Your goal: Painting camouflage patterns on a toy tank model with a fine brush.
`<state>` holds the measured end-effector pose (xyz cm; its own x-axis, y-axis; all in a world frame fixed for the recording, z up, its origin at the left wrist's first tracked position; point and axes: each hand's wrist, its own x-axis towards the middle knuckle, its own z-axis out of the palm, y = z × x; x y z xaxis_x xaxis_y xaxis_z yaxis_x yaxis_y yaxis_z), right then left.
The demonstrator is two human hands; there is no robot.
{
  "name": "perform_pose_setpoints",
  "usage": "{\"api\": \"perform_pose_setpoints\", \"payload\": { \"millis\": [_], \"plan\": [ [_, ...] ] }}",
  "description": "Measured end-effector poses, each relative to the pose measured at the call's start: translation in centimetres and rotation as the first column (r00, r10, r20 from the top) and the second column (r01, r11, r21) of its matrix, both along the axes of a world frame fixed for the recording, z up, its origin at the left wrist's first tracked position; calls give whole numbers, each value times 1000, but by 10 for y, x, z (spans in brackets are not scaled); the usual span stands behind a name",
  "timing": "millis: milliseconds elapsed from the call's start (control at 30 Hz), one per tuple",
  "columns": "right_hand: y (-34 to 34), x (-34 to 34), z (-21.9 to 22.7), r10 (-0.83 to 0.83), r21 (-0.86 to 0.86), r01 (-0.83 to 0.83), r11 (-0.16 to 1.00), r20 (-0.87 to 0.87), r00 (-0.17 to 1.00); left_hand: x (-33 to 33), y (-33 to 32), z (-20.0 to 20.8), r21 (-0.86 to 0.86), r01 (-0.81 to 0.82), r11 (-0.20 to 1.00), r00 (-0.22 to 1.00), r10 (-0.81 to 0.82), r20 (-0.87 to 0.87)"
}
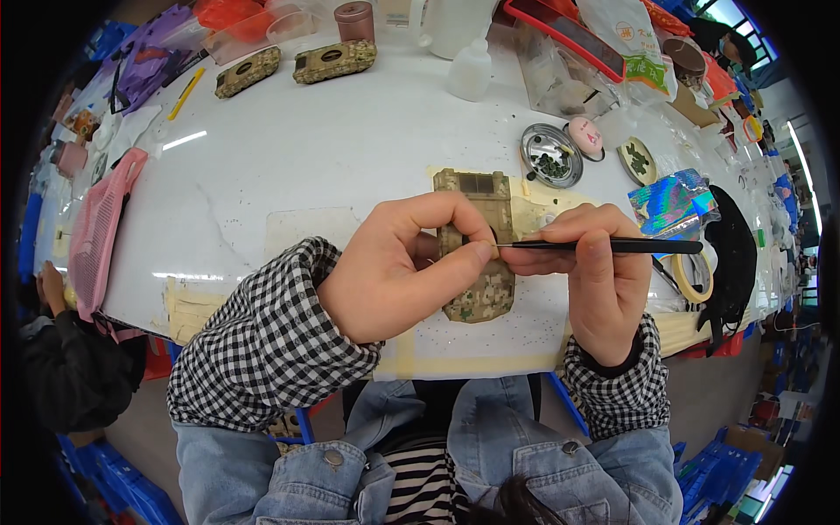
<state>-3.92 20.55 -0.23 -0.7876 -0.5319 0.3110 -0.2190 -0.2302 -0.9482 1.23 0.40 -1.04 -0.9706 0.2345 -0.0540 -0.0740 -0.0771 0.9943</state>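
Note:
A camouflage-patterned model tank hull [479, 297] lies lengthwise on the table in front of me, partly hidden by my hands. My left hand [411, 262] is over its left side, thumb and forefinger pinched together on something too small to make out. My right hand [604, 271] is closed around a slim black tool [643, 246] with a fine tip. That tip points left and meets the left fingertips above the hull. Whether it is a pair of tweezers or a fine brush, I cannot tell.
Two more camouflage hulls [335, 62] stand at the back left near a yellow pen-like tool [186, 94]. To the right are a round metal dish [551, 131] of small green parts, a smaller dish [637, 161], a tape roll [697, 278] and shiny foil bag [672, 206]. A white bottle [471, 70] stands behind.

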Motion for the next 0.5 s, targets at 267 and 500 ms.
{"api": "perform_pose_setpoints", "payload": {
  "millis": [267,500],
  "plan": [
    [2,-1,-3,-6,-50,4,999,-30,1000,-1,-3,7,54,-26,998,996,21,90],
    [13,-8,0,28,27,-21,999,-281,959,-5,-7,5,243,-48,969,981,0,193]
  ]
}}
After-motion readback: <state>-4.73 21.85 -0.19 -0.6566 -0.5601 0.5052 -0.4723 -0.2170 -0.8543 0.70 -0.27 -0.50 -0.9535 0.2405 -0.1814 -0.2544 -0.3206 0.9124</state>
